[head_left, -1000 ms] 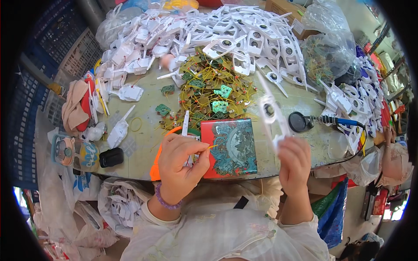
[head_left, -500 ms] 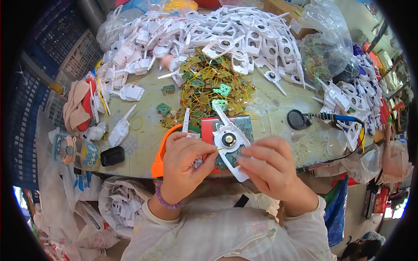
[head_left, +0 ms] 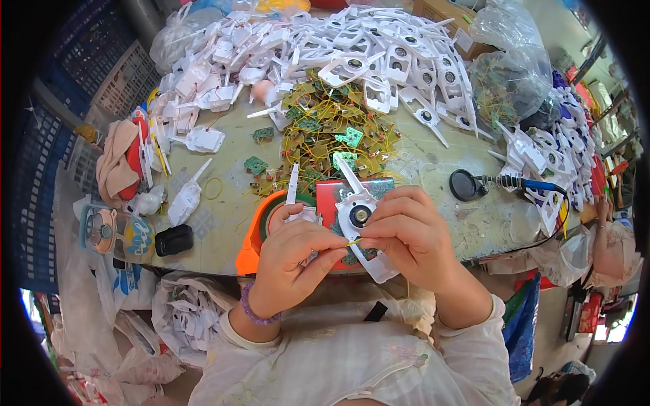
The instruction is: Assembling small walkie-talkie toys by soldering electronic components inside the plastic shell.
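Observation:
A short yellow wire [head_left: 353,242] runs between my two hands. My left hand [head_left: 292,254] is closed in a pinch on one end, and my right hand [head_left: 414,237] pinches the other end. Just beneath them lies a white plastic housing [head_left: 351,201] with a long stem and a round black speaker [head_left: 359,216], partly covered by my right fingers. It rests on a red and dark flat piece [head_left: 326,203]. Behind my left hand, a second white stemmed part [head_left: 293,181] stands out above an orange tape holder [head_left: 250,247], mostly hidden by that hand.
A heap of green circuit boards with yellow wires [head_left: 332,128] lies ahead, below a big pile of white housings [head_left: 379,40]. A soldering iron [head_left: 538,184] sits in its stand at right. At left are a black case [head_left: 174,241] and a white part [head_left: 186,201].
My right hand has moved left and its fingers have closed on the yellow wire. My left hand has shifted slightly right and down, still holding it.

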The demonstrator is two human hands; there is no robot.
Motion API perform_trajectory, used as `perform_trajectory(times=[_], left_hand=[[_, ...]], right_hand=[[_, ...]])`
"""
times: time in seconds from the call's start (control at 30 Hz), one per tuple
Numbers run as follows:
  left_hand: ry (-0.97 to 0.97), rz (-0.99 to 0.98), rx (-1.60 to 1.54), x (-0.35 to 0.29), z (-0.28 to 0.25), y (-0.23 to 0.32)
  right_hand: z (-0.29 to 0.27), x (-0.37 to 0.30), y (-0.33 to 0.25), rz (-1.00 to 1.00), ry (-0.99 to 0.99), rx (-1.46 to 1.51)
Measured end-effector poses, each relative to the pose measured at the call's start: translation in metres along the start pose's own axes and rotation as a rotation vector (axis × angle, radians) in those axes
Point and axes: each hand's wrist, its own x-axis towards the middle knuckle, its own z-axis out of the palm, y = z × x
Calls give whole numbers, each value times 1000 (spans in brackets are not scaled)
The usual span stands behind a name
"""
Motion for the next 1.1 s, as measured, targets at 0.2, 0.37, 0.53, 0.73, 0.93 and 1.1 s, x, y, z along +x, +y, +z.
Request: perform_trajectory(times=[0.2, 0.37, 0.53, 0.73, 0.93, 1.1], left_hand=[[86, -98, -103, -3, 5, -2], [82, -75, 31, -1, 7, 1], [66, 65, 352, 9, 9, 0], [-38, 145, 400, 21, 13, -3], [-57, 138, 429, 25, 17, -3], [-155, 135, 433, 31, 18, 2]], right_hand=[[-2, -5, -1, 48, 7, 28], [-3, -16, -14, -68, -97, -94], [-18, -36, -16, 7, -8, -51], [-73, -108, 45, 449, 1083, -90], [-144, -121, 91, 662, 1141, -226], [-165, -108, 111, 668, 945, -240]])
